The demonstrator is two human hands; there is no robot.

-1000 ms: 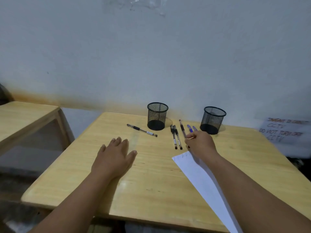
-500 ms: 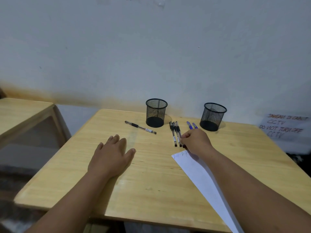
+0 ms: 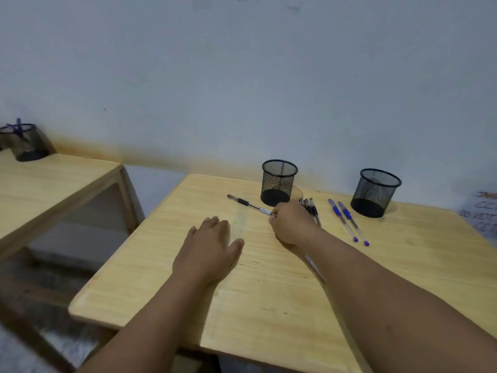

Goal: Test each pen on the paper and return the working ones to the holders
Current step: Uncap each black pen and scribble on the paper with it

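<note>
My right hand [image 3: 291, 224] has its fingertips closed on the near end of a black pen [image 3: 248, 205], which lies on the wooden table [image 3: 269, 292] left of the left mesh holder [image 3: 279, 181]. My left hand [image 3: 209, 246] rests flat and open on the table. A few black pens [image 3: 312, 208] lie side by side just behind my right hand. Two blue pens [image 3: 347, 222] lie further right, beside the right mesh holder [image 3: 376, 192]. Both holders look empty. Only a sliver of the white paper [image 3: 313, 265] shows under my right forearm.
A second wooden table [image 3: 48, 184] stands to the left, with a gap between the two tables. On it sits another mesh holder [image 3: 24, 142] with blue pens in it. A handwritten sign [image 3: 481, 214] leans at the right edge. The wall runs close behind the holders.
My right hand left the group of pens by the paper and moved left to the lone black pen. The view has swung left. My left hand stayed flat.
</note>
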